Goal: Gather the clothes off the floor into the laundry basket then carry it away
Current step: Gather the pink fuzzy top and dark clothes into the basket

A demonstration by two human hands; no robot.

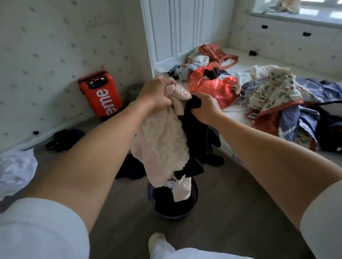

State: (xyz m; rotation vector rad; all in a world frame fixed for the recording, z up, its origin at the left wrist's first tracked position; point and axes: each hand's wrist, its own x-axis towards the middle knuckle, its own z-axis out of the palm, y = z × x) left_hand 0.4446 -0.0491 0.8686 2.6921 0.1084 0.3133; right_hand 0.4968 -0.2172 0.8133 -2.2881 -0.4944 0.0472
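My left hand (157,93) grips the top of a fluffy cream and pale pink garment (163,147) that hangs straight down. Its lower end reaches into the dark round laundry basket (194,189) on the floor below. Beside it, my right hand (206,106) clutches a black garment (197,132) that dangles against the cream one. The basket holds dark clothing. More clothes lie on the floor: a white piece (12,171) at the left, a dark piece (63,139) by the wall, another dark piece (129,168) behind the basket.
A red suitcase (101,94) stands against the patterned wall. White wardrobe doors (173,25) rise behind. A raised white platform at the right carries a big heap of clothes and bedding (272,97), including a shiny red bag (211,86). My foot (157,243) is near the basket.
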